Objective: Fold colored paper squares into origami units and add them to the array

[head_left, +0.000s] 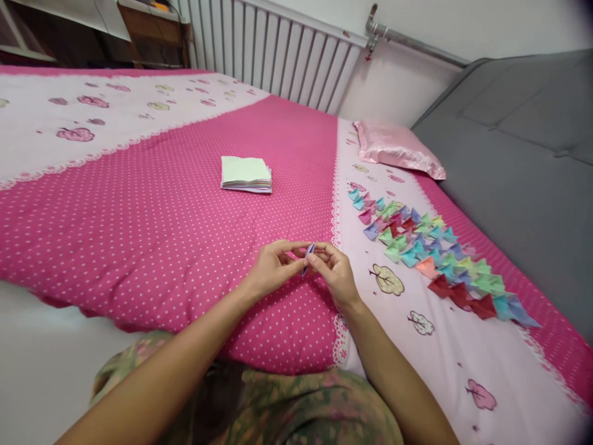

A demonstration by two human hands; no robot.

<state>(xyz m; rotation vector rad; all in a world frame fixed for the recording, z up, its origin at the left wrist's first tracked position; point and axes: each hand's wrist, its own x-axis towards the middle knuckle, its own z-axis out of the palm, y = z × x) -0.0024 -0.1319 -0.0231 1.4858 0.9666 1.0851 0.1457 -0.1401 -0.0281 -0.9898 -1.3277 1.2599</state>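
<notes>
A small piece of folded purple paper [309, 256] is held between my two hands, just above the pink bedspread. My left hand [275, 267] pinches its left side with thumb and fingers. On the other side, my right hand [337, 272] grips it the same way, the thumb lying across its front. The fingers hide part of the paper, so its full folded shape cannot be made out. Beyond my hands lies a stack of square paper sheets [245, 173], pale green on top. To the right, several rows of folded paper boats [417, 250] in many colours stand close together.
The bed's cover [176, 204] is pink with white dots and printed side panels. A pink satin pillow [398, 148] lies by the grey padded headboard [514, 148]. A white radiator [269, 49] stands behind the bed, with a wooden cabinet [155, 34] at the far left.
</notes>
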